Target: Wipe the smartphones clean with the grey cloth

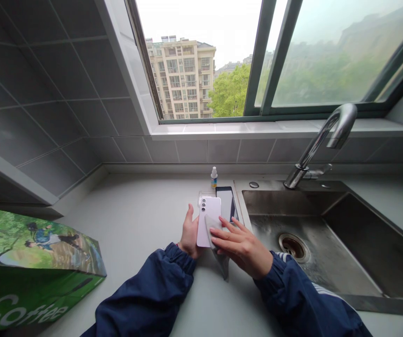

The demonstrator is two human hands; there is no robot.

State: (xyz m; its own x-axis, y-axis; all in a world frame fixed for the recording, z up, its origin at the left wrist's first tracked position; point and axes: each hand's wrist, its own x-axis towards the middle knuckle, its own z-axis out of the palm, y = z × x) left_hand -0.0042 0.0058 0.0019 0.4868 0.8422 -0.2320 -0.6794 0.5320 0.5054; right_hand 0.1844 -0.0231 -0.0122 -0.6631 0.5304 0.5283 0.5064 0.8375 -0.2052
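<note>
White phone [207,220] back-up near countertop [134,220] sink-side edge, long axis toward window, camera end far, left hand [189,232] gripping its side, right hand [241,245] fingers spread flat, pressing grey cloth [212,225] on it.

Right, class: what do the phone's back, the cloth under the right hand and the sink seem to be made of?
Phone: back looks like matte glass or plastic, pale and smooth with soft sheen; which one is unclear. Cloth: thin grey fabric, perhaps microfibre; it drapes limply below the right hand. Sink: likely stainless steel, brushed finish, with dull grey reflections and streaks.
</note>
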